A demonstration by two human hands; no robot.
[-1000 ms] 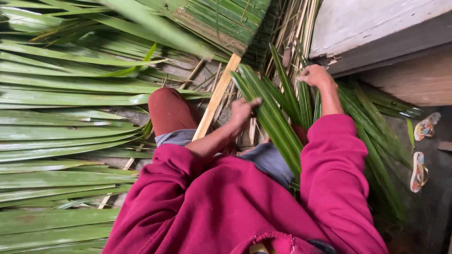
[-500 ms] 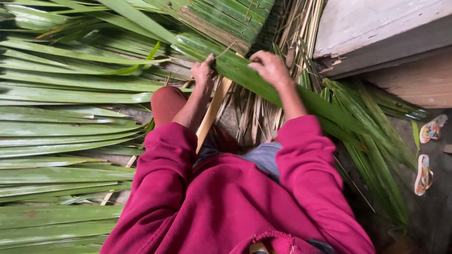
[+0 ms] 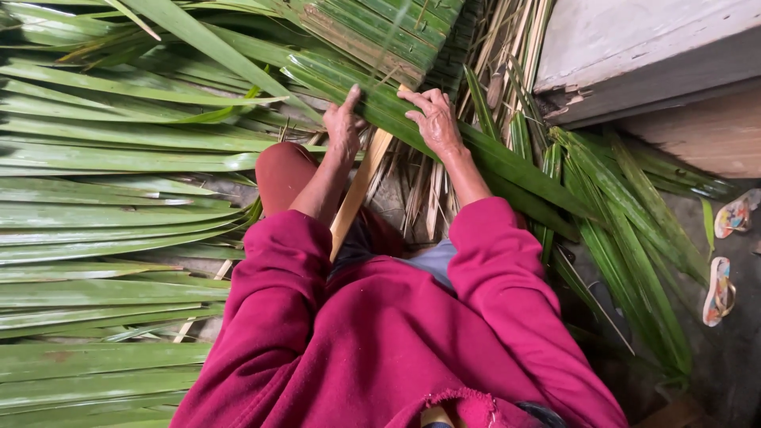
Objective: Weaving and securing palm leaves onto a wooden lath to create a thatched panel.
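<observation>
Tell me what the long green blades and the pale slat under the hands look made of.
Green blades: fresh palm-type leaf, glossy, with lengthwise ribs; species unclear. The left hand and right hand press on one. Pale slat: probably split wood or bamboo, matte tan, straight-edged, unpainted.

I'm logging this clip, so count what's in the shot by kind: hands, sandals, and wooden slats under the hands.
Hands: 2, the left hand and the right hand, both pressing on a long green leaf
Sandals: 2, one sandal and another sandal
Wooden slat: 1
Total: 5
</observation>
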